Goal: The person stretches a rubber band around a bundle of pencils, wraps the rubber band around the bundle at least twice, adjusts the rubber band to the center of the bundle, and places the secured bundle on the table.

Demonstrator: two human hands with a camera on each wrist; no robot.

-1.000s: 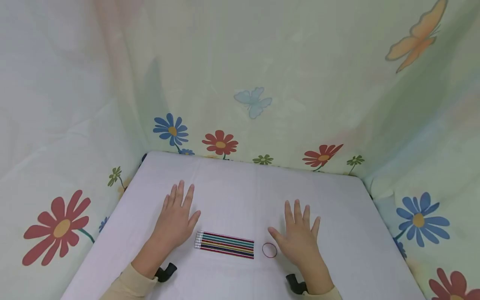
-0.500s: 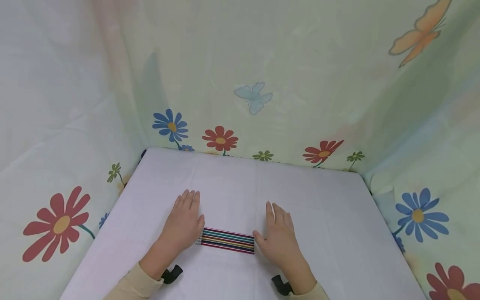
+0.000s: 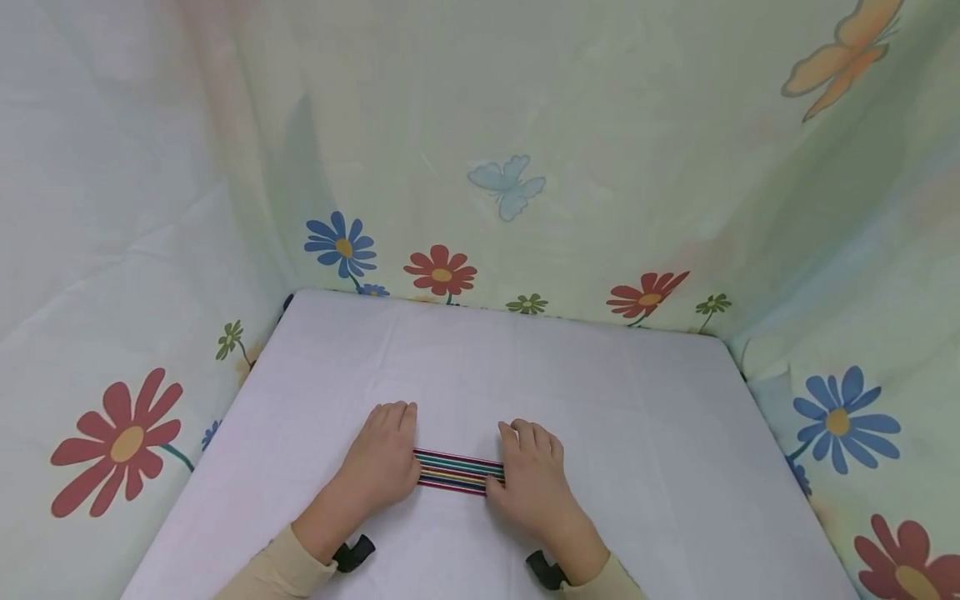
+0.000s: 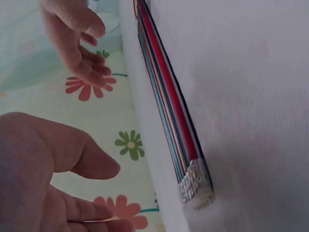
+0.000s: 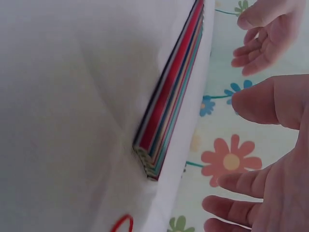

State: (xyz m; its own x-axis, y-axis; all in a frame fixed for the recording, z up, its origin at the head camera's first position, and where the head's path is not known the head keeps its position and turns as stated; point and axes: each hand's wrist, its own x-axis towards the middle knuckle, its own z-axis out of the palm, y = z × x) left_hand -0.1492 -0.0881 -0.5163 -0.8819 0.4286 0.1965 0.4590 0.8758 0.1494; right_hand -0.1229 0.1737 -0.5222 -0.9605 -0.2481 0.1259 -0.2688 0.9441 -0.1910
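A row of several slim pencils (image 3: 456, 472) in red, teal, yellow and dark colours lies side by side on the white table. Silver ferrules (image 4: 192, 181) with pale erasers mark their left end. My left hand (image 3: 384, 460) is over that end, and my right hand (image 3: 531, 482) is over the other end, hiding both ends in the head view. Both wrist views show a gap between each hand and the pencils, with thumb and fingers apart, slightly bent and holding nothing. A red rubber band (image 5: 127, 217) lies just past the pencils' right end, hidden under my right hand in the head view.
The white table (image 3: 637, 417) is bounded at the back and sides by a pale curtain (image 3: 390, 125) printed with flowers and butterflies. Black curved pieces (image 3: 355, 553) show at both wrists, below the beige sleeves (image 3: 279, 568).
Both hands have moved inward from the sides, over the ends of the pencils. Their spread fingers have drawn together and bent a little. The rubber band has become covered in the head view.
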